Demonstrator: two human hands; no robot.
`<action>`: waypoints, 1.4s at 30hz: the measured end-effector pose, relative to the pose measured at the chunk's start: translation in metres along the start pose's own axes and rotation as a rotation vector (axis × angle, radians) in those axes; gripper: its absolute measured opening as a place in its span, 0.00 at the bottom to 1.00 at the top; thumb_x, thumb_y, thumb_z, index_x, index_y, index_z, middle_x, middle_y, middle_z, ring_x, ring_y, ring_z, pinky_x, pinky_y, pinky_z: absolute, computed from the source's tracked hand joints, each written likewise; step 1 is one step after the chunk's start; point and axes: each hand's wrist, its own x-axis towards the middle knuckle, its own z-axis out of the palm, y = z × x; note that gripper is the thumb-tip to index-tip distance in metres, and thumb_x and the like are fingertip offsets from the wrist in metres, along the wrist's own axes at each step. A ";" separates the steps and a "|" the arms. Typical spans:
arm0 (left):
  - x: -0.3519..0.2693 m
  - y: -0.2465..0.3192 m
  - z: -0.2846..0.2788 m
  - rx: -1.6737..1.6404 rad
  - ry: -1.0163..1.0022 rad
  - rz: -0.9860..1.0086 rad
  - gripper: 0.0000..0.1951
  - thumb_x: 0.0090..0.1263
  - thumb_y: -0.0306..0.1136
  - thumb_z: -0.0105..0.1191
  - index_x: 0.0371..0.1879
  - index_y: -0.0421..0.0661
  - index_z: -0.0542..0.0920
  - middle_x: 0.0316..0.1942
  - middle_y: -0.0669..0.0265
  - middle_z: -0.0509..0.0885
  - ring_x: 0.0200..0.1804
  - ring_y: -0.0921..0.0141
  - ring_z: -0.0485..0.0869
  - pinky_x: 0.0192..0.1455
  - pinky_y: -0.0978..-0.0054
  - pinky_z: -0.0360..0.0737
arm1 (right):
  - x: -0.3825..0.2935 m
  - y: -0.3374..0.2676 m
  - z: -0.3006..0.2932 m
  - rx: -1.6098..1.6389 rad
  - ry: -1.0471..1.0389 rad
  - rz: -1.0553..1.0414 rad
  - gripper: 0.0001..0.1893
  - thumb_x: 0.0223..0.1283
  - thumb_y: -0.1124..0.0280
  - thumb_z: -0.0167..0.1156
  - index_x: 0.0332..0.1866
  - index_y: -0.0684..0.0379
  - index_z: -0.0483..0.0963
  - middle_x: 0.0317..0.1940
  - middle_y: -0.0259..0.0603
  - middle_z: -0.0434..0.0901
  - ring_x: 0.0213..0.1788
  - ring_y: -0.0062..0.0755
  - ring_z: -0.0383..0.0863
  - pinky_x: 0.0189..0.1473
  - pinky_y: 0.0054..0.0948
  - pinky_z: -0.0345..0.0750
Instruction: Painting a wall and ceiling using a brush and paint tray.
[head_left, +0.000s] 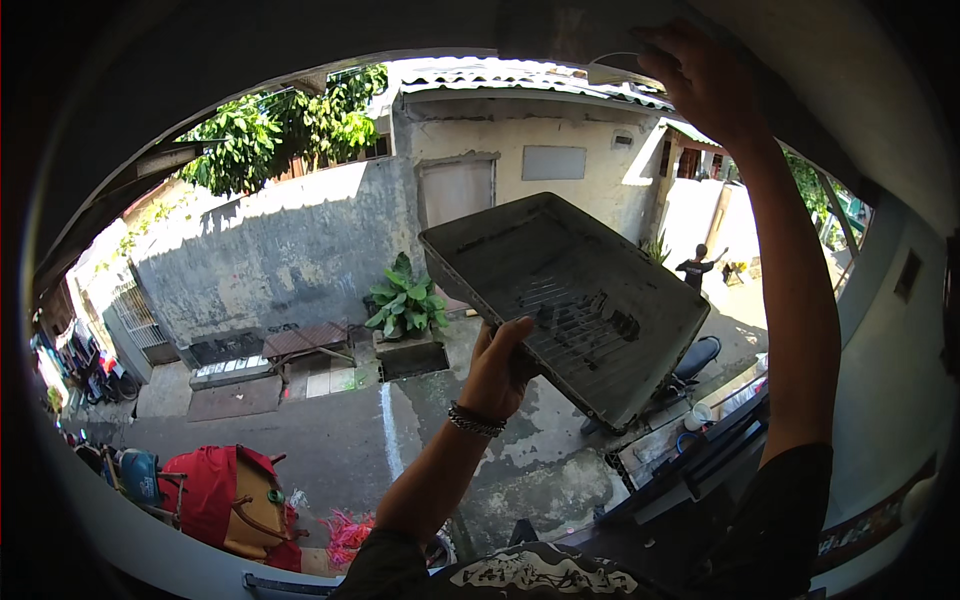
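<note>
My left hand (504, 367) grips the near left rim of a dark paint roller tray (570, 292), its thumb over the edge. The tray is held up tilted, with a ribbed floor and dark patches inside. A beaded bracelet (477, 420) circles my left wrist. High at the upper right, my right hand (686, 71) is raised against the dark underside of a ceiling or eave (540, 30). A thin curved line shows by its fingertips; whether the fingers hold anything is too dark to tell.
Below lies a paved lane (330, 424) with a wooden bench (307, 340), a potted leafy plant (407, 296), and a red cloth (199, 487) by a tan seat. A weathered wall (277, 247) stands opposite. A person (696, 268) is at the right, near a parked motorcycle (697, 358). A dark railing (697, 457) runs lower right.
</note>
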 end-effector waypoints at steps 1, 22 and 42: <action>0.002 -0.001 -0.001 0.004 0.006 -0.009 0.09 0.69 0.32 0.48 0.42 0.40 0.74 0.43 0.56 0.81 0.43 0.61 0.84 0.44 0.64 0.85 | -0.014 0.020 -0.003 -0.008 -0.003 0.009 0.15 0.61 0.64 0.57 0.51 0.57 0.76 0.39 0.44 0.79 0.38 0.38 0.81 0.41 0.31 0.76; -0.006 0.008 -0.019 0.006 0.024 0.019 0.14 0.68 0.31 0.47 0.50 0.37 0.71 0.46 0.55 0.80 0.46 0.61 0.83 0.46 0.65 0.85 | -0.064 0.130 -0.077 -0.934 -0.385 0.450 0.10 0.54 0.65 0.57 0.38 0.56 0.78 0.39 0.42 0.80 0.43 0.43 0.81 0.41 0.41 0.79; -0.015 0.010 -0.029 -0.006 0.022 0.021 0.12 0.69 0.32 0.47 0.44 0.36 0.75 0.44 0.55 0.81 0.43 0.62 0.84 0.42 0.67 0.85 | 0.025 0.055 -0.059 -1.059 -0.400 0.214 0.05 0.47 0.73 0.59 0.31 0.60 0.78 0.33 0.42 0.80 0.36 0.37 0.82 0.36 0.36 0.76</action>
